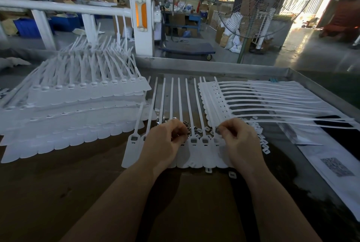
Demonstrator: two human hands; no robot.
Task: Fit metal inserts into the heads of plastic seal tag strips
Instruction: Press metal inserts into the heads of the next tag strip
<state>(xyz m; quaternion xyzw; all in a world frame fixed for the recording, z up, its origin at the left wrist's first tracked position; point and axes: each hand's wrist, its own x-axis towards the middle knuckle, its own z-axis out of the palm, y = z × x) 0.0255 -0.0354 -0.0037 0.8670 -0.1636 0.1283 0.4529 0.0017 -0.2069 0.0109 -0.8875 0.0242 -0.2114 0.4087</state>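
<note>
**Working the strip heads at the table**

Standing beside the table [81,193], you see no bins on it, only loose stock. Blue crates [27,27] sit on the floor far off to the left; what they contain cannot be made out.

A sheet of joined seal tag strips [196,144] lies flat in front of the person, white plastic, flags side by side toward them, tails running away. Several heads show small rectangular slots, some dark inside. Small metal inserts [200,130] lie scattered among the tails just past the heads, and white clips [266,149] lie to the right.

The left hand [165,140] has its fingers curled over the heads; what its grip encloses is hidden. The right hand [239,140] pinches a small dark piece [217,131] at its fingertips, just above a head.

A tall stack of strip sheets [78,101] rises on the left; another sheet [253,101] fans out to the right.
</note>
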